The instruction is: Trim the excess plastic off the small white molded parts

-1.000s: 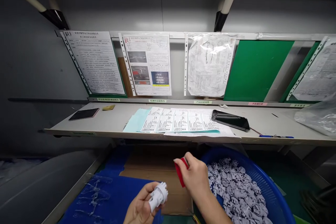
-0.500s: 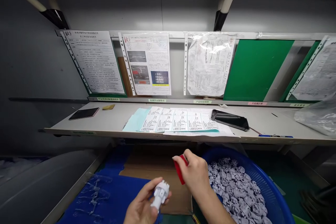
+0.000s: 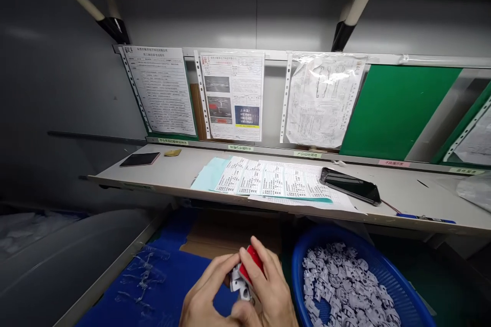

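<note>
Down at the bottom edge, the left hand (image 3: 207, 299) pinches a small white plastic part (image 3: 240, 284) between thumb and fingers, while the right hand (image 3: 268, 294) presses a red tool (image 3: 253, 260) against it. Held so lightly over the blue mat (image 3: 180, 281), the part could probably slip if the tool pushes off-centre. Its long axis seems to run up and away, though fingers hide most of it. Just right sits the blue basket (image 3: 303, 245) of parts; beyond, the shelf (image 3: 184, 171) carries papers (image 3: 268, 180) and a phone (image 3: 351, 185).
</note>
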A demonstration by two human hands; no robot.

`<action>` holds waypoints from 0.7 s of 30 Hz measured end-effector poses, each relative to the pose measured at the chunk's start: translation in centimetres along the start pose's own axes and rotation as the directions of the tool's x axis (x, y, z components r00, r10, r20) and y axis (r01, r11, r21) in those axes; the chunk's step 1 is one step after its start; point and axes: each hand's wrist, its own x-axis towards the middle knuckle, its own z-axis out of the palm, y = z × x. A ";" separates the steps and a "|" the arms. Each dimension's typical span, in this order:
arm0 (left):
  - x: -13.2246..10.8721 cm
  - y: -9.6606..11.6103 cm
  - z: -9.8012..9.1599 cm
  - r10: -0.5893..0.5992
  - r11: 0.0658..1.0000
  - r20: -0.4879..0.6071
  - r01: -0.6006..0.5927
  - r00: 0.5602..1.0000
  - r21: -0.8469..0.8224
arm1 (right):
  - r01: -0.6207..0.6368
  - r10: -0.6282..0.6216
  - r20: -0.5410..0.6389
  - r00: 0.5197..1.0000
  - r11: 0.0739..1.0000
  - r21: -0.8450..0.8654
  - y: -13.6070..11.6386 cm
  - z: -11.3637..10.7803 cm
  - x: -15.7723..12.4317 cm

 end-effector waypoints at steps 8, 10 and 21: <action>0.4 -0.3 -0.2 -0.024 0.999 0.141 0.020 0.990 0.027 | 0.220 -0.221 0.007 0.975 0.973 -0.073 1.5 -0.3 -0.9; 0.2 -0.6 -0.1 -0.086 0.994 0.134 0.094 0.987 -0.055 | 0.298 -0.296 0.030 0.955 0.950 -0.088 2.2 -0.7 -1.1; 1.1 1.1 0.0 -0.210 0.849 0.229 0.294 0.951 -0.440 | 0.165 -0.167 -0.015 0.986 0.982 -0.097 1.3 -1.6 -0.2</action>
